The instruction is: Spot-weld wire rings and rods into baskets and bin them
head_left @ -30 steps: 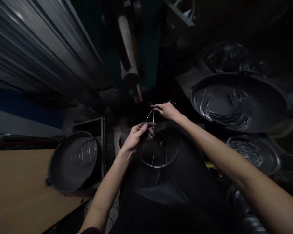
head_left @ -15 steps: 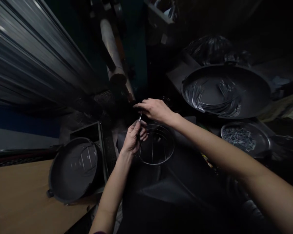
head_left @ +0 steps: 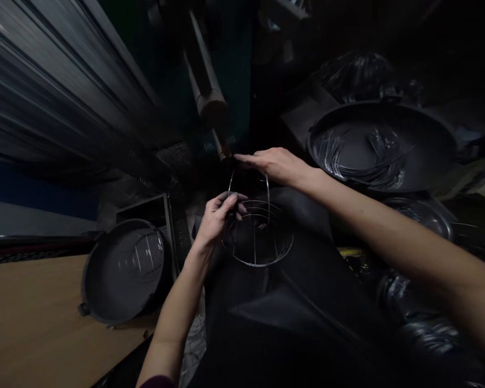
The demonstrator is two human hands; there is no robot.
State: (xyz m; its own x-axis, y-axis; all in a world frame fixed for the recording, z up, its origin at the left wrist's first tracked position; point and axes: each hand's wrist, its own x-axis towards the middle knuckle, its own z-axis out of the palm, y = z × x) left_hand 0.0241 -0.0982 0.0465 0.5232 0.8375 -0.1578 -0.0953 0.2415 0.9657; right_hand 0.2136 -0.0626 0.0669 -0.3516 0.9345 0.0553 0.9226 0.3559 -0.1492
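Observation:
My left hand (head_left: 219, 216) is closed, pinching one side of a bent metal wire (head_left: 268, 191) between thumb and fingers. My right hand (head_left: 278, 164) reaches in from the right, palm down, its fingers together over the top of this wire; the thumb side is hidden. Its fingertips lie right beside the narrow tip (head_left: 225, 153) of a machine's upper arm (head_left: 210, 102). Below both hands, round wire racks (head_left: 255, 264), rings with cross wires, sit over the dark area in front of me; how many overlap is unclear.
On the left, a dark round pan (head_left: 117, 280) holding a wire rack stands partly on a wooden board (head_left: 32, 323), beside a crate (head_left: 166, 213). A large pan (head_left: 424, 156) of curved wires lies at the right, with a smaller metal dish (head_left: 444, 226) below. Corrugated metal (head_left: 56, 81) rises at upper left.
The wire now spreads into a wide arch, where before it showed as a narrow piece between the hands. My right hand has moved slightly up and right; my left hand has shifted slightly left.

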